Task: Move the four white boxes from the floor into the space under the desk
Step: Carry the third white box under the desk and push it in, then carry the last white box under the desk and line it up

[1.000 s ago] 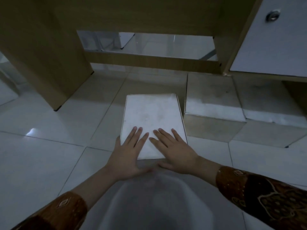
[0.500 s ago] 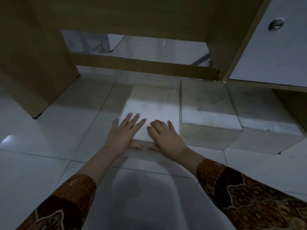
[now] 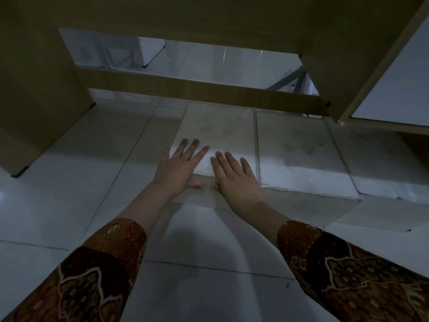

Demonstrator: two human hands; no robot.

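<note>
Three white boxes lie side by side on the tiled floor under the wooden desk (image 3: 209, 91). The left box (image 3: 218, 129) has both my hands flat on its near edge: my left hand (image 3: 178, 166) and my right hand (image 3: 234, 177), fingers spread, thumbs down over its front face. Its far end lies close to the desk's low crossbar. The middle box (image 3: 299, 154) touches it on the right. A third box (image 3: 380, 163) lies further right, partly beneath the white drawer front (image 3: 399, 89). No fourth box can be made out.
The desk's left side panel (image 3: 39, 94) stands on the floor at the left, with bare tiles (image 3: 92, 173) between it and the boxes. Behind the crossbar, more floor and white furniture legs (image 3: 292, 77) show. The light is dim.
Both hands have slid the left box forward, away from me, into the space under the desk until it lines up beside the middle box.
</note>
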